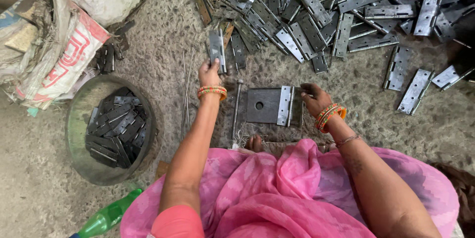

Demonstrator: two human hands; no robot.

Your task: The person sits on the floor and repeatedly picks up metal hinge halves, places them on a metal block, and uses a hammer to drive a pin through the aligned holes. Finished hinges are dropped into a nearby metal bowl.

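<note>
My left hand [209,72] grips a grey metal hinge [216,47] held upright near the edge of the big heap of hinges [316,5]. My right hand [314,98] rests fingers-down on the ground beside a dark square metal block with a hole [262,105]. A lighter hinge leaf [284,105] lies on the block's right side, just left of my right fingers. Both wrists wear orange and green bangles.
A round metal pan [79,119] at the left holds several dark hinges. Sacks [59,55] and a white bag lie at the upper left. Thin metal rods [187,89] and a long pin [236,109] lie by the block. A green bottle [106,216] lies at the bottom left.
</note>
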